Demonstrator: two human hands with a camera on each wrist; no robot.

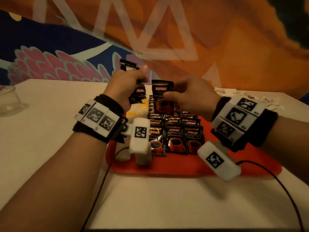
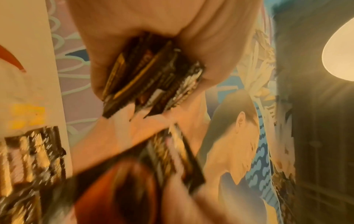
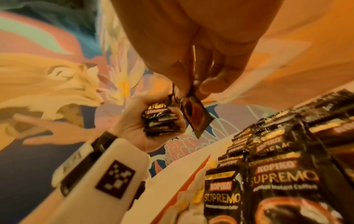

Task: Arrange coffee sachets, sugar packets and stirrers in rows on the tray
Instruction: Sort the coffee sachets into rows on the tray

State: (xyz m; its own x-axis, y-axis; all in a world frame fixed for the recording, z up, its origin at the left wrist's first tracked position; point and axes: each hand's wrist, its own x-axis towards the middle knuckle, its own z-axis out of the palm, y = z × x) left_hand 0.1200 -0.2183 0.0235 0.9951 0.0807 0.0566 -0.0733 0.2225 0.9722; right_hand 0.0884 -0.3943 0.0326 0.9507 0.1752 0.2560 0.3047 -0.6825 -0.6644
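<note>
Head view first, starting at the far left: a clear glass cup (image 1: 9, 101) sits near the edge of the pale desk (image 1: 50, 114), well apart from everything else. Moving in, the left hand (image 1: 127, 84) is raised above the far left side of the red tray (image 1: 184, 164), fingers curled tight round a thick stack of sachets (image 1: 136, 92), black ones that poke out above and below the fist. The left wrist cam shows that bundle (image 2: 151, 78) edge-on, wedged between thumb and fingers, pretty blurry though.

Under that hand, on the left part of the tray, there's a pile of white sugar packets (image 1: 135, 113) with yellow print. Can't make out how neat they are, the wrist gear covers a lot of them.

In the middle of the tray the Kopiko coffee sachets (image 1: 175, 139) are laid in overlapping rows, three across at the near end, labels up, running away toward the far rim. The right wrist cam gets them close up (image 3: 277, 174), and the rows look fairly straight.

Just right of the left hand, the right hand (image 1: 189, 96) holds a single sachet (image 1: 163, 96) upright over the far end of the rows, pinched near its top between thumb and fingertips. In the right wrist cam it hangs (image 3: 197, 118) right beside the left hand's stack, close to touching it.

Far right, at the back of the desk, lies a scatter of pale wooden stirrers (image 1: 242, 96), off the tray.
</note>
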